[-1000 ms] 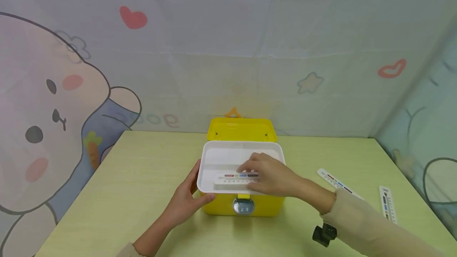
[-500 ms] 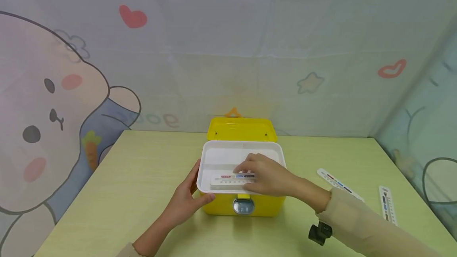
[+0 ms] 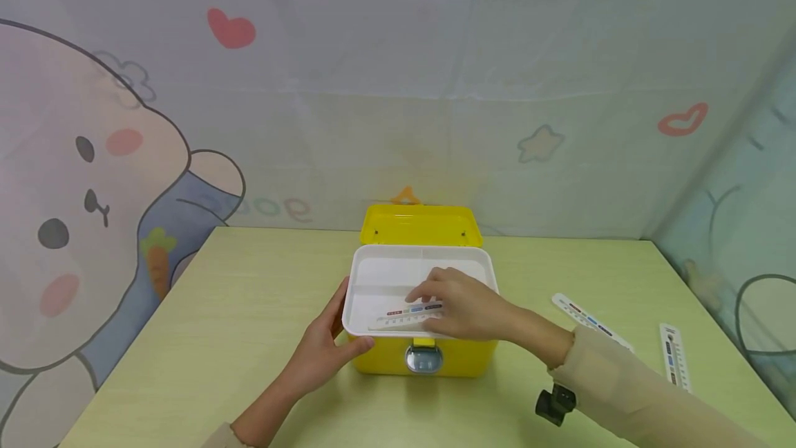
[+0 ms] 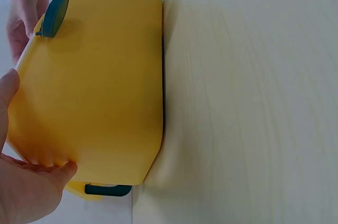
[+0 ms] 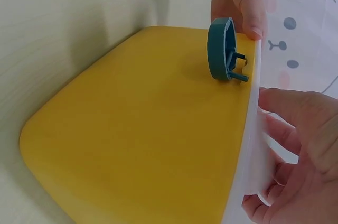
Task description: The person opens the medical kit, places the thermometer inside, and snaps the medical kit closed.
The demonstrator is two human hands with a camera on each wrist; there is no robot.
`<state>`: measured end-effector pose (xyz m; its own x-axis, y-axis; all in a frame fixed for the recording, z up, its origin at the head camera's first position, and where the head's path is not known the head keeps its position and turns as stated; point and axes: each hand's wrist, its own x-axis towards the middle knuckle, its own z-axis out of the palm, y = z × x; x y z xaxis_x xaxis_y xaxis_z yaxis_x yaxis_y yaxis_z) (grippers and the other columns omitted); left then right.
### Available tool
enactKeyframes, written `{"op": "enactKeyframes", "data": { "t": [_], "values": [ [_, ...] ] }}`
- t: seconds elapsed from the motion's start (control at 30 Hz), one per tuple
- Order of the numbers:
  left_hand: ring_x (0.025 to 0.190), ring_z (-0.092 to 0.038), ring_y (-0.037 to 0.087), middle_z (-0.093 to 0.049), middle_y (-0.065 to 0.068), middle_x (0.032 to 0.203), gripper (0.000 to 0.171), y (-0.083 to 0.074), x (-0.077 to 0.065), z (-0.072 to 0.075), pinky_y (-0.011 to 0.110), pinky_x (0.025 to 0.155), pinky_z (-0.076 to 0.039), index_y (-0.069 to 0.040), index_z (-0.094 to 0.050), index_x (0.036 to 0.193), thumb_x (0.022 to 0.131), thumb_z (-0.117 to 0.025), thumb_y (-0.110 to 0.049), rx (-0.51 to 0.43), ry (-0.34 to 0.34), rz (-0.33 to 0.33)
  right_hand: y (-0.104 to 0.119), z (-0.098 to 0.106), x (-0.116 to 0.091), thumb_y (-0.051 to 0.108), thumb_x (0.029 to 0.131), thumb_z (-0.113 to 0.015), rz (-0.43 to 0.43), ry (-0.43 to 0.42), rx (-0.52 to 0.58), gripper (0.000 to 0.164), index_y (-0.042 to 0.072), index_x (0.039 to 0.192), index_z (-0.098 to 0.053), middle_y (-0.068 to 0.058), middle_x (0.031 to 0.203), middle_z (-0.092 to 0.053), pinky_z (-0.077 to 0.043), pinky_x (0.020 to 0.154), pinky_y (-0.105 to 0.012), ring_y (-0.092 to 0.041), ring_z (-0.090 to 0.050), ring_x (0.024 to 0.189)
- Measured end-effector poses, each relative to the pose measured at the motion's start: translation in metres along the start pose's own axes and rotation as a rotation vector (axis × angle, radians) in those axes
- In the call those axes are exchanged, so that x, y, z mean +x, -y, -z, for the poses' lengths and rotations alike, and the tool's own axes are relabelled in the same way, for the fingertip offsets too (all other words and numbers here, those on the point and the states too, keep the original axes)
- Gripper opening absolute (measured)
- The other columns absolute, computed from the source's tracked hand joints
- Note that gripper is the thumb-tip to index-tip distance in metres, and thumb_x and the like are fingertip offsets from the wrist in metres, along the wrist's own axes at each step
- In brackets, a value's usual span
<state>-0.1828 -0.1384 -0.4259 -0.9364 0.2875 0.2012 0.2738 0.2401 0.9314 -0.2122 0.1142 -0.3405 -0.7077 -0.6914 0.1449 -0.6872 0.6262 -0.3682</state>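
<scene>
A yellow storage box with a white tray in its top stands mid-table, lid raised. My left hand holds the box's left side, thumb at the front below the rim. In the left wrist view, its fingers press the yellow wall. Over the tray's front compartment, my right hand grips the right end of a white strip thermometer with coloured labels. The thermometer slants, its left end down near the tray's front wall. My fingers hide its right end. A clear latch hangs at the box front.
Two more strip thermometers lie on the table at the right: a slanted thermometer partly behind my sleeve, and another thermometer near the right edge. The yellow lid stands up behind the tray, before a printed cloth backdrop.
My right hand has shifted slightly left with the thermometer. The thermometer's left end has dropped, so it now slants in the tray. My left hand stays on the box.
</scene>
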Motion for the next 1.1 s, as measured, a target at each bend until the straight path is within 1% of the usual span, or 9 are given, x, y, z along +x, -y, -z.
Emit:
{"op": "enactKeyframes", "data": {
  "t": [0.13,0.33,0.47,0.67,0.83,1.1],
  "values": [
    [0.132,-0.037,0.023,-0.027,-0.002,0.150,0.093,0.000,0.000,0.000,0.047,0.106,-0.031,-0.030,-0.011,0.148,0.079,-0.073,-0.021,-0.005,0.000,0.004,-0.001,0.000,-0.001,0.021,0.080,-0.071,-0.004,0.001,0.029,0.030,0.014,0.108,-0.067,0.000,0.099,-0.060,-0.045,0.072,-0.023,-0.015,-0.051,0.085],
    [0.132,-0.037,0.022,-0.028,-0.001,0.149,0.093,-0.001,0.000,0.000,0.046,0.107,-0.030,-0.029,-0.012,0.148,0.079,-0.073,-0.019,-0.013,-0.003,0.018,-0.002,0.003,-0.004,0.023,0.082,-0.070,0.019,-0.020,0.041,0.032,0.012,0.112,-0.065,-0.002,0.107,-0.061,-0.049,0.083,-0.028,-0.017,-0.055,0.095],
    [0.131,-0.038,0.022,-0.028,-0.001,0.149,0.094,-0.001,-0.001,0.000,0.045,0.107,-0.031,-0.029,-0.012,0.148,0.079,-0.074,-0.021,-0.009,-0.003,0.015,-0.002,0.004,-0.008,0.024,0.083,-0.069,0.012,-0.031,0.054,0.033,0.013,0.114,-0.064,0.000,0.111,-0.061,-0.050,0.087,-0.031,-0.017,-0.056,0.100],
    [0.130,-0.039,0.022,-0.029,-0.001,0.149,0.093,0.000,-0.001,0.000,0.044,0.106,-0.032,-0.028,-0.013,0.148,0.079,-0.074,-0.020,-0.012,-0.006,-0.001,-0.005,0.006,-0.015,0.028,0.084,-0.067,-0.019,-0.054,0.072,0.034,0.017,0.116,-0.063,0.005,0.117,-0.059,-0.048,0.092,-0.032,-0.013,-0.055,0.106],
    [0.131,-0.038,0.022,-0.029,-0.001,0.149,0.092,0.001,0.000,0.001,0.044,0.106,-0.032,-0.027,-0.013,0.148,0.079,-0.073,-0.021,-0.016,-0.009,-0.007,-0.010,0.007,-0.022,0.027,0.084,-0.067,-0.022,-0.110,0.084,0.036,0.018,0.118,-0.062,0.007,0.120,-0.058,-0.047,0.094,-0.034,-0.011,-0.053,0.110],
    [0.131,-0.039,0.022,-0.028,0.000,0.149,0.093,0.000,-0.001,0.001,0.044,0.106,-0.032,-0.026,-0.012,0.149,0.079,-0.073,-0.020,-0.021,-0.011,-0.004,-0.017,0.010,-0.029,0.024,0.083,-0.069,0.026,-0.231,0.112,0.038,0.018,0.120,-0.061,0.008,0.122,-0.058,-0.046,0.095,-0.034,-0.012,-0.052,0.114]
  ]
}}
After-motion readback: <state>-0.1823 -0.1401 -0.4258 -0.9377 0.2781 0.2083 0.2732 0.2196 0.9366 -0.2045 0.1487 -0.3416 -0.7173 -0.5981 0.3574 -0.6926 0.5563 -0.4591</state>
